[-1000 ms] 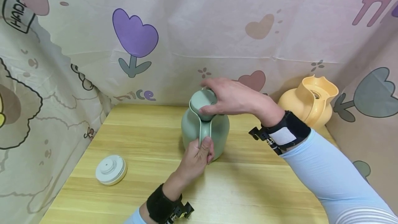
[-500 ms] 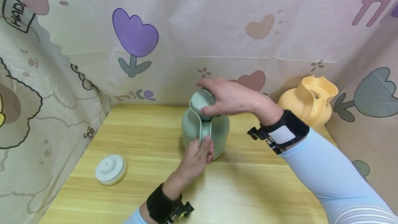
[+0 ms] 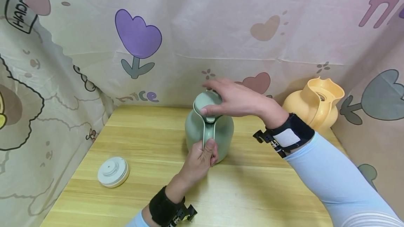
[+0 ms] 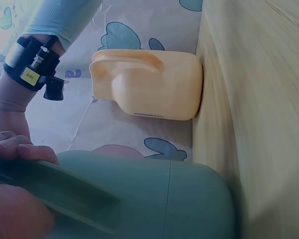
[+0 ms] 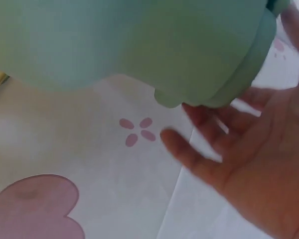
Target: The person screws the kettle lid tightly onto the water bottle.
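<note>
A green thermos jug (image 3: 222, 139) stands upright on the wooden table. My left hand (image 3: 197, 162) grips its handle (image 3: 209, 132), thumb on top; that handle also fills the lower left of the left wrist view. On the jug's mouth sits a round green lid (image 3: 204, 101), with a small tab (image 3: 210, 118) showing toward the handle. My right hand (image 3: 238, 97) holds the lid from the right, the thumb on its near side and the fingers reaching round the far side. In the right wrist view, the forefinger (image 5: 189, 154) stands off from the lid while other fingertips meet the rim.
A white round lid (image 3: 113, 172) lies on the table (image 3: 151, 139) at the left. At the back right stands a yellow jug (image 3: 310, 108) without a lid on its mouth. A printed cloth (image 3: 202, 27) hangs behind and at the sides.
The lid has turned slightly, and its tab now shows beside the handle. My right thumb has shifted a little to the left over it. The left hand keeps its grip.
</note>
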Demonstrator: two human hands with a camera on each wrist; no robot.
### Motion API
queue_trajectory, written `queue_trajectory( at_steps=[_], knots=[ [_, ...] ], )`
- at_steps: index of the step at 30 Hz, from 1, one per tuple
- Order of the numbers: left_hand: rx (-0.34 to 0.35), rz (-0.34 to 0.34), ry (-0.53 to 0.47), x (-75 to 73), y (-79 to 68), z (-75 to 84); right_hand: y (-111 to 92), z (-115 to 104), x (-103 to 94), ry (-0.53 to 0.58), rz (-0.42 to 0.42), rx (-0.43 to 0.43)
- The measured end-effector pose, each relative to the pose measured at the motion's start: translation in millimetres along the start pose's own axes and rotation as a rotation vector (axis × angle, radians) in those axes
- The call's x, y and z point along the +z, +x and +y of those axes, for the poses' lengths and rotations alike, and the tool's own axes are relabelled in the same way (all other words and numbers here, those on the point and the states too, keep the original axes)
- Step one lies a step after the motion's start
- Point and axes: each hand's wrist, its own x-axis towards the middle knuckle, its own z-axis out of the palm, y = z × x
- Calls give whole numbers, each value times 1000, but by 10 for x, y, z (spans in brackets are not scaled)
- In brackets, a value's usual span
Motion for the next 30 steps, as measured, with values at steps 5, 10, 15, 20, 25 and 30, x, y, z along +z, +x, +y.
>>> queue_trajectory(
  at_steps=[5, 10, 15, 20, 25, 30],
  knots=[
    [-5, 6, 0, 5, -4, -6, -72, 60, -60, 120, -88, -76],
    [-12, 11, 1, 12, -13, -12, -105, 112, -101, 157, -152, -87],
    [-11, 14, 13, 14, -14, -12, -84, 126, -71, 119, -81, -85],
    [-8, 14, 18, 16, -7, -9, -54, 105, -8, 29, 6, -3],
    [-9, 12, 20, 18, -2, -7, -58, 104, 19, 2, 19, 19],
    [-15, 11, 28, 16, -1, -1, -91, 95, -14, 68, -43, -87]
  ],
)
